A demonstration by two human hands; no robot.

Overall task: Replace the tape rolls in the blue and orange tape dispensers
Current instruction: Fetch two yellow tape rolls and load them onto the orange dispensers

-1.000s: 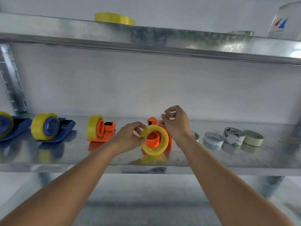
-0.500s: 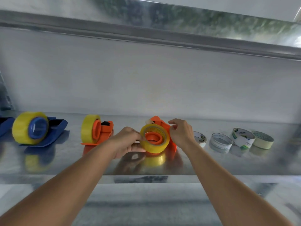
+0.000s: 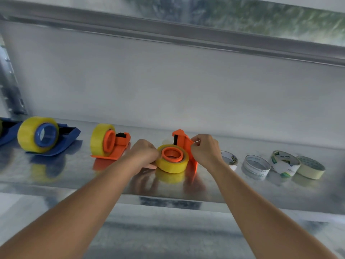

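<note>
metal shelf (image 3: 56, 184), upper shelf (image 3: 168, 32), perforated upright post (image 3: 11, 90) at left

Left of the blue dispenser (image 3: 56, 141), a second blue dispenser (image 3: 7, 128) is cut by the frame edge. Right hand (image 3: 204, 150) hides part of a white roll (image 3: 230, 159). Roll label print unreadable. Upper shelf (image 3: 261, 19) blurred.

glossy reflective metal shelf (image 3: 56, 180); smooth orange plastic dispenser (image 3: 183, 141)
</note>
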